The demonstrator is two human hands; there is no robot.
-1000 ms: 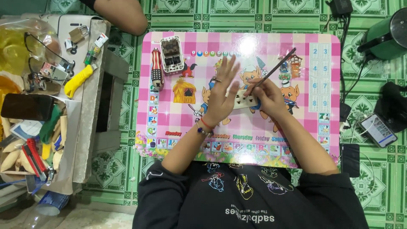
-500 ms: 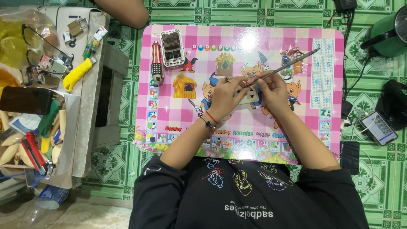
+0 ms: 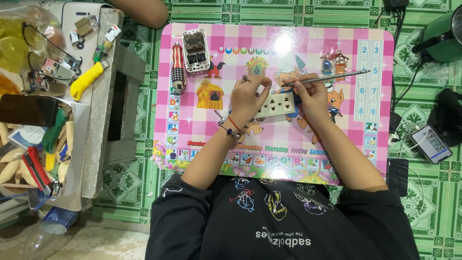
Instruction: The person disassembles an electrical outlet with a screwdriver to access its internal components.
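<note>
On the pink cartoon-printed table (image 3: 192,125) over green tiles, a white socket strip (image 3: 276,105) lies lengthwise left to right between both hands. The left hand (image 3: 248,96) grips its left end; the right hand (image 3: 310,94) pinches a thin metal tool (image 3: 337,76) just above it.

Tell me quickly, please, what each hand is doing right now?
Left hand: closed on the white socket strip, steadying it on the pink table.
Right hand: fingers closed on a thin metal tool.

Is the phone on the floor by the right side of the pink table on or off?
On. The phone lies face up on the green floor, its screen lit.
</note>
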